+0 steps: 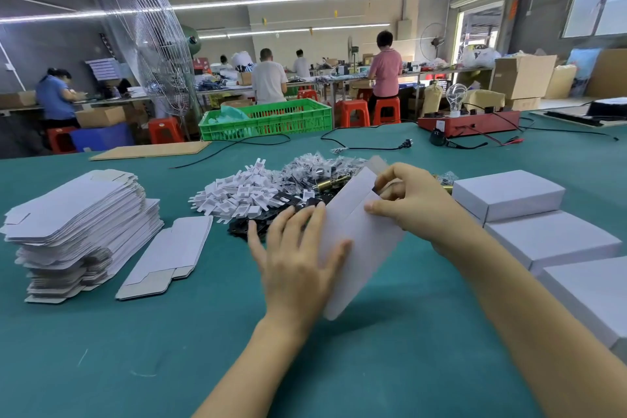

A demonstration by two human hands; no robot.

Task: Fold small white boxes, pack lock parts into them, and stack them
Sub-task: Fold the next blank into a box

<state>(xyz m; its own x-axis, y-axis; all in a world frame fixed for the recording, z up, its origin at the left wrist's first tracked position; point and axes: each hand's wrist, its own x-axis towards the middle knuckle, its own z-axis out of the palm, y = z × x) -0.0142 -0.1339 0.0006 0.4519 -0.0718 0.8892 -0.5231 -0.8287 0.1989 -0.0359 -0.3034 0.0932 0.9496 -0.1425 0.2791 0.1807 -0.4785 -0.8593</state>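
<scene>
A white box blank (359,241) stands tilted above the green table between my hands. My left hand (298,254) lies against its left face with straight fingers and the thumb on the front. My right hand (407,200) pinches its upper end, fingers curled over a flap. Behind it lie a heap of white plastic parts (237,195), black flat parts (271,210), bagged small parts (315,164) and a brass lock cylinder (330,182). Closed white boxes (509,192) stand in a row at the right.
A tall stack of flat box blanks (78,231) sits at the left, with one loose blank (166,256) beside it. Further back are a green crate (268,119), a black power cable (366,147), a red test device with a bulb (468,122) and workers at benches.
</scene>
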